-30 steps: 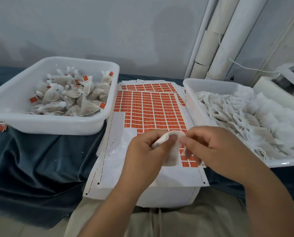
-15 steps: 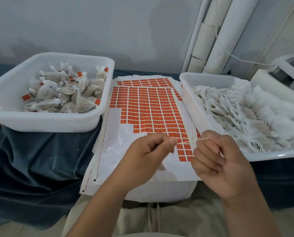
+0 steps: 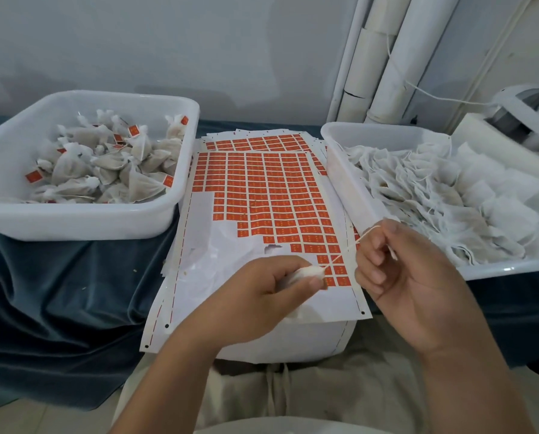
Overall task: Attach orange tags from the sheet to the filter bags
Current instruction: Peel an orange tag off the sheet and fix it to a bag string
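Left of the sheet of orange tags (image 3: pixel 271 195) stands a white tub (image 3: pixel 74 223) heaped with filled bags (image 3: pixel 105 170), several of them showing orange tags. Right of the sheet, touching its edge, a second white tub (image 3: pixel 343 183) holds a loose pile of flat, empty filter bags (image 3: pixel 434 195) with their strings tangled among them. Behind the sheet, white pipes (image 3: pixel 387 57) lean against the wall. The sheet lies on top of a white box (image 3: pixel 293 343); more sheets stick out from under its far end. Its near left part is bare backing paper, and the remaining tags fill the far and right side. A dark blue cloth (image 3: pixel 58 292) covers the surface under both tubs.

Both hands hover over the near end of the sheet, and nothing stands between them and the tags. The left hand (image 3: pixel 262 289) has its fingers curled, and its thumb and forefinger pinch a small white filter bag (image 3: pixel 305 272) by its gathered neck, just above the nearest row of tags. A thin string (image 3: pixel 346 249) runs taut from that neck up and to the right. The right hand (image 3: pixel 396 277), over the sheet's near right corner, has its fingers bent inward, palm toward the camera, gripping the string, whose loose end pokes out beside the fingers.
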{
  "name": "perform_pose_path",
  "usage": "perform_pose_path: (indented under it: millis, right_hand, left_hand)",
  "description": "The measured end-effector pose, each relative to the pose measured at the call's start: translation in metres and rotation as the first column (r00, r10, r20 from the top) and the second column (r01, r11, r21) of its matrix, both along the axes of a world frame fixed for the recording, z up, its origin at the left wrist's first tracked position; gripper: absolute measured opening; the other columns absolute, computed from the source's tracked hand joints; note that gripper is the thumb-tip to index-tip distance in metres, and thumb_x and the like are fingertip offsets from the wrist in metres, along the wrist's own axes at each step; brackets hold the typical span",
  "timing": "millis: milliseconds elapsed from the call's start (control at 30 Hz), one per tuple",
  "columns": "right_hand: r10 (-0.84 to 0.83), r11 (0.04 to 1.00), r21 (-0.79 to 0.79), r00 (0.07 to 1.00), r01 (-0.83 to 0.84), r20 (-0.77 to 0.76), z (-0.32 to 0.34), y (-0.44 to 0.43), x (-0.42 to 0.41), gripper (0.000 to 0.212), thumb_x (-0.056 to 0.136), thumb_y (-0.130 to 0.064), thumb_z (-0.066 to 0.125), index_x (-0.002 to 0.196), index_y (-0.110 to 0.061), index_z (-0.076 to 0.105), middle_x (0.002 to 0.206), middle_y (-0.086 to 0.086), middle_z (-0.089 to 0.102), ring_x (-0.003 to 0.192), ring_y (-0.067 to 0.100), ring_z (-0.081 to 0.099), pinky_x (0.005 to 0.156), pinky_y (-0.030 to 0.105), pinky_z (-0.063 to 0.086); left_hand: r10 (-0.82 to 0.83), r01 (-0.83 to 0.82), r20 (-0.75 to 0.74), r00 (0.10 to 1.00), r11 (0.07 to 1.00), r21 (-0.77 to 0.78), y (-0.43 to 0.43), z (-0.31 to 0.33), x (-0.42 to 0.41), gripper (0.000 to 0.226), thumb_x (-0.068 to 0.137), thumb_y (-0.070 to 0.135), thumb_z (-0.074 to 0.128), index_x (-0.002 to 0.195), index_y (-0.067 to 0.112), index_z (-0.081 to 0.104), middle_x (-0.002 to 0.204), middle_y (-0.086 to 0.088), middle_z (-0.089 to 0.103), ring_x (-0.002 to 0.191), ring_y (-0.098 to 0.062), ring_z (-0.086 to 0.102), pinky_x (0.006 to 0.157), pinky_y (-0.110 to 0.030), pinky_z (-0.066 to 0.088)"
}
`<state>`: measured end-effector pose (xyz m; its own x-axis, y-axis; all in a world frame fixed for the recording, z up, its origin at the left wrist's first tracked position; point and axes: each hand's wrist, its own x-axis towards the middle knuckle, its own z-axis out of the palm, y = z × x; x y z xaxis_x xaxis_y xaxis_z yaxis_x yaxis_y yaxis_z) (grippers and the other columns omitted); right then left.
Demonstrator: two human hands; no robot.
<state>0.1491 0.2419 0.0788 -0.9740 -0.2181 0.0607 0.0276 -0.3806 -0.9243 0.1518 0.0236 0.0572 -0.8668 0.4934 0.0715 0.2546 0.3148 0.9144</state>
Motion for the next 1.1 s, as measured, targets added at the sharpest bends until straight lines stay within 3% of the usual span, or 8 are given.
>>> perform_pose_path:
  millis: [67, 167, 333, 433, 567, 733, 933, 1100]
  right_hand:
    - [-0.003, 0.998, 0.055, 0.999, 0.005, -0.048, -0.001, -0.005, -0.001, 0.033, 0.098, -0.042, 0.069, 0.080, -0.015, 0.065, 0.072, 0.001, 0.052, 0.057, 0.012, 0.048, 0.052, 0.022, 0.043]
    - [-0.068, 0.993, 0.091, 0.997, 0.071, -0.035, -0.002, -0.007, -0.004, 0.032, 0.098, -0.043, 0.067, 0.082, -0.015, 0.067, 0.074, 0.002, 0.054, 0.060, 0.013, 0.049, 0.054, 0.024, 0.044]
    - [-0.178, 0.909, 0.373, 0.983, 0.185, -0.052, -0.005, -0.008, -0.002, 0.032, 0.093, -0.050, 0.060, 0.083, -0.022, 0.071, 0.074, 0.003, 0.058, 0.064, 0.015, 0.052, 0.059, 0.026, 0.047]
    - [-0.128, 0.853, 0.498, 0.988, 0.153, -0.085, -0.009, -0.019, 0.006, 0.031, 0.099, -0.048, 0.055, 0.087, -0.026, 0.073, 0.068, 0.000, 0.061, 0.060, 0.010, 0.055, 0.057, 0.020, 0.048]
    - [-0.040, 0.796, 0.593, 0.988, 0.122, -0.149, -0.010, -0.035, 0.012, 0.021, 0.106, -0.033, 0.056, 0.099, -0.035, 0.077, 0.073, -0.007, 0.071, 0.061, 0.006, 0.063, 0.060, 0.021, 0.054]
    - [0.051, 0.703, 0.706, 0.983, 0.090, -0.177, -0.005, -0.038, 0.020, 0.019, 0.107, -0.032, 0.056, 0.096, -0.032, 0.072, 0.075, -0.008, 0.071, 0.067, 0.006, 0.067, 0.064, 0.018, 0.053]
    - [0.098, 0.333, 0.843, 0.874, 0.422, -0.476, 0.011, -0.033, 0.028, 0.017, 0.096, -0.046, 0.060, 0.093, -0.037, 0.073, 0.078, -0.022, 0.069, 0.083, 0.002, 0.066, 0.069, 0.015, 0.048]
    - [0.208, 0.290, 0.848, 0.836, 0.443, -0.508, 0.024, -0.028, 0.031, 0.014, 0.098, -0.038, 0.061, 0.091, -0.034, 0.073, 0.077, -0.025, 0.063, 0.085, 0.000, 0.062, 0.072, 0.012, 0.044]
  left_hand:
    - [-0.030, 0.030, 0.010, 1.000, 0.999, -0.035, 0.000, -0.001, 0.000, 0.031, 0.102, 0.051, 0.053, 0.100, 0.029, 0.074, 0.084, 0.027, 0.068, 0.071, 0.001, 0.061, 0.065, -0.012, 0.045]
    - [-0.026, 0.025, 0.010, 1.000, 0.999, 0.047, -0.001, 0.000, 0.002, 0.029, 0.104, 0.051, 0.047, 0.095, 0.041, 0.072, 0.092, 0.033, 0.067, 0.088, 0.003, 0.064, 0.074, -0.008, 0.047]
    - [0.034, -0.025, -0.034, 0.999, 0.971, 0.237, 0.002, 0.001, 0.000, 0.032, 0.104, 0.050, 0.045, 0.107, 0.042, 0.075, 0.140, 0.020, 0.059, 0.132, -0.014, 0.057, 0.101, -0.047, 0.054]
    - [0.041, -0.031, -0.025, 0.999, 0.946, 0.323, 0.005, 0.000, -0.001, 0.036, 0.105, 0.047, 0.044, 0.113, 0.037, 0.077, 0.150, 0.021, 0.054, 0.141, -0.011, 0.051, 0.109, -0.039, 0.051]
    - [0.072, -0.061, -0.016, 0.997, 0.925, 0.375, 0.008, -0.001, 0.002, 0.038, 0.111, 0.040, 0.043, 0.126, 0.026, 0.075, 0.134, 0.020, 0.067, 0.129, -0.007, 0.060, 0.102, -0.013, 0.045]
    - [0.181, -0.157, -0.041, 0.983, 0.927, 0.342, 0.008, -0.003, 0.000, 0.034, 0.107, 0.037, 0.045, 0.121, 0.029, 0.075, 0.105, 0.016, 0.075, 0.104, -0.008, 0.070, 0.088, -0.013, 0.051]
    - [0.229, -0.234, -0.243, 0.943, 0.972, 0.007, 0.004, -0.003, -0.001, 0.046, 0.100, 0.054, 0.035, 0.105, 0.027, 0.073, 0.091, 0.022, 0.069, 0.094, -0.006, 0.068, 0.086, -0.018, 0.053]
    - [0.136, -0.223, -0.384, 0.913, 0.956, -0.190, 0.003, -0.002, 0.002, 0.033, 0.110, 0.044, 0.028, 0.082, 0.041, 0.046, 0.073, 0.027, 0.049, 0.082, -0.002, 0.057, 0.071, -0.005, 0.036]
